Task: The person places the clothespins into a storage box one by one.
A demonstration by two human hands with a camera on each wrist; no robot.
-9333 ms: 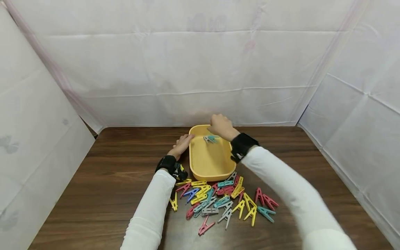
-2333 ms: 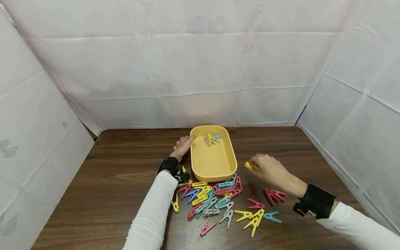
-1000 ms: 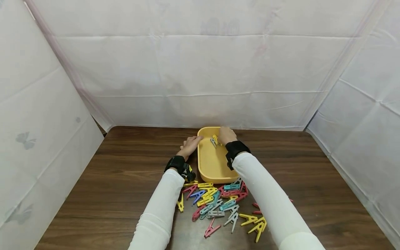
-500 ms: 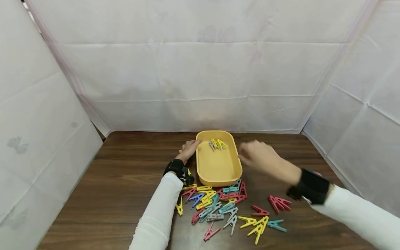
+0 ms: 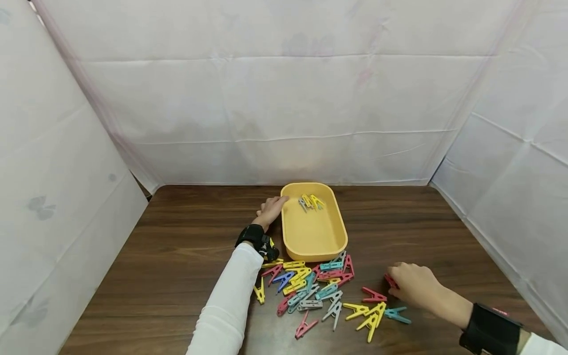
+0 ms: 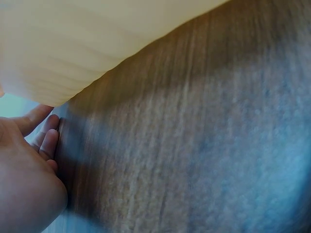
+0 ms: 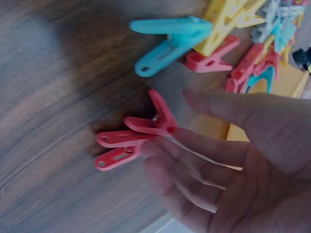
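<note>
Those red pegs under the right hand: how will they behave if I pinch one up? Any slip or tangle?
The red pegs look like small rigid plastic, so probably light and stiff. Two or three lie overlapped, so lifting one may drag its neighbour. The right hand has its fingertips just touching them; smooth plastic on the wood table might skid.

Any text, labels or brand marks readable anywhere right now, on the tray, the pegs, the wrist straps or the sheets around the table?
None can be read in any view.
Yellow tray: plain, no print.
Clothes pegs: no marks visible; the red pegs close up at the right hand show only moulded holes.
Black wrist strap by the left hand: a small yellow-and-black detail, too small to read.
White sheets: only faint smudges, no lettering.
</note>
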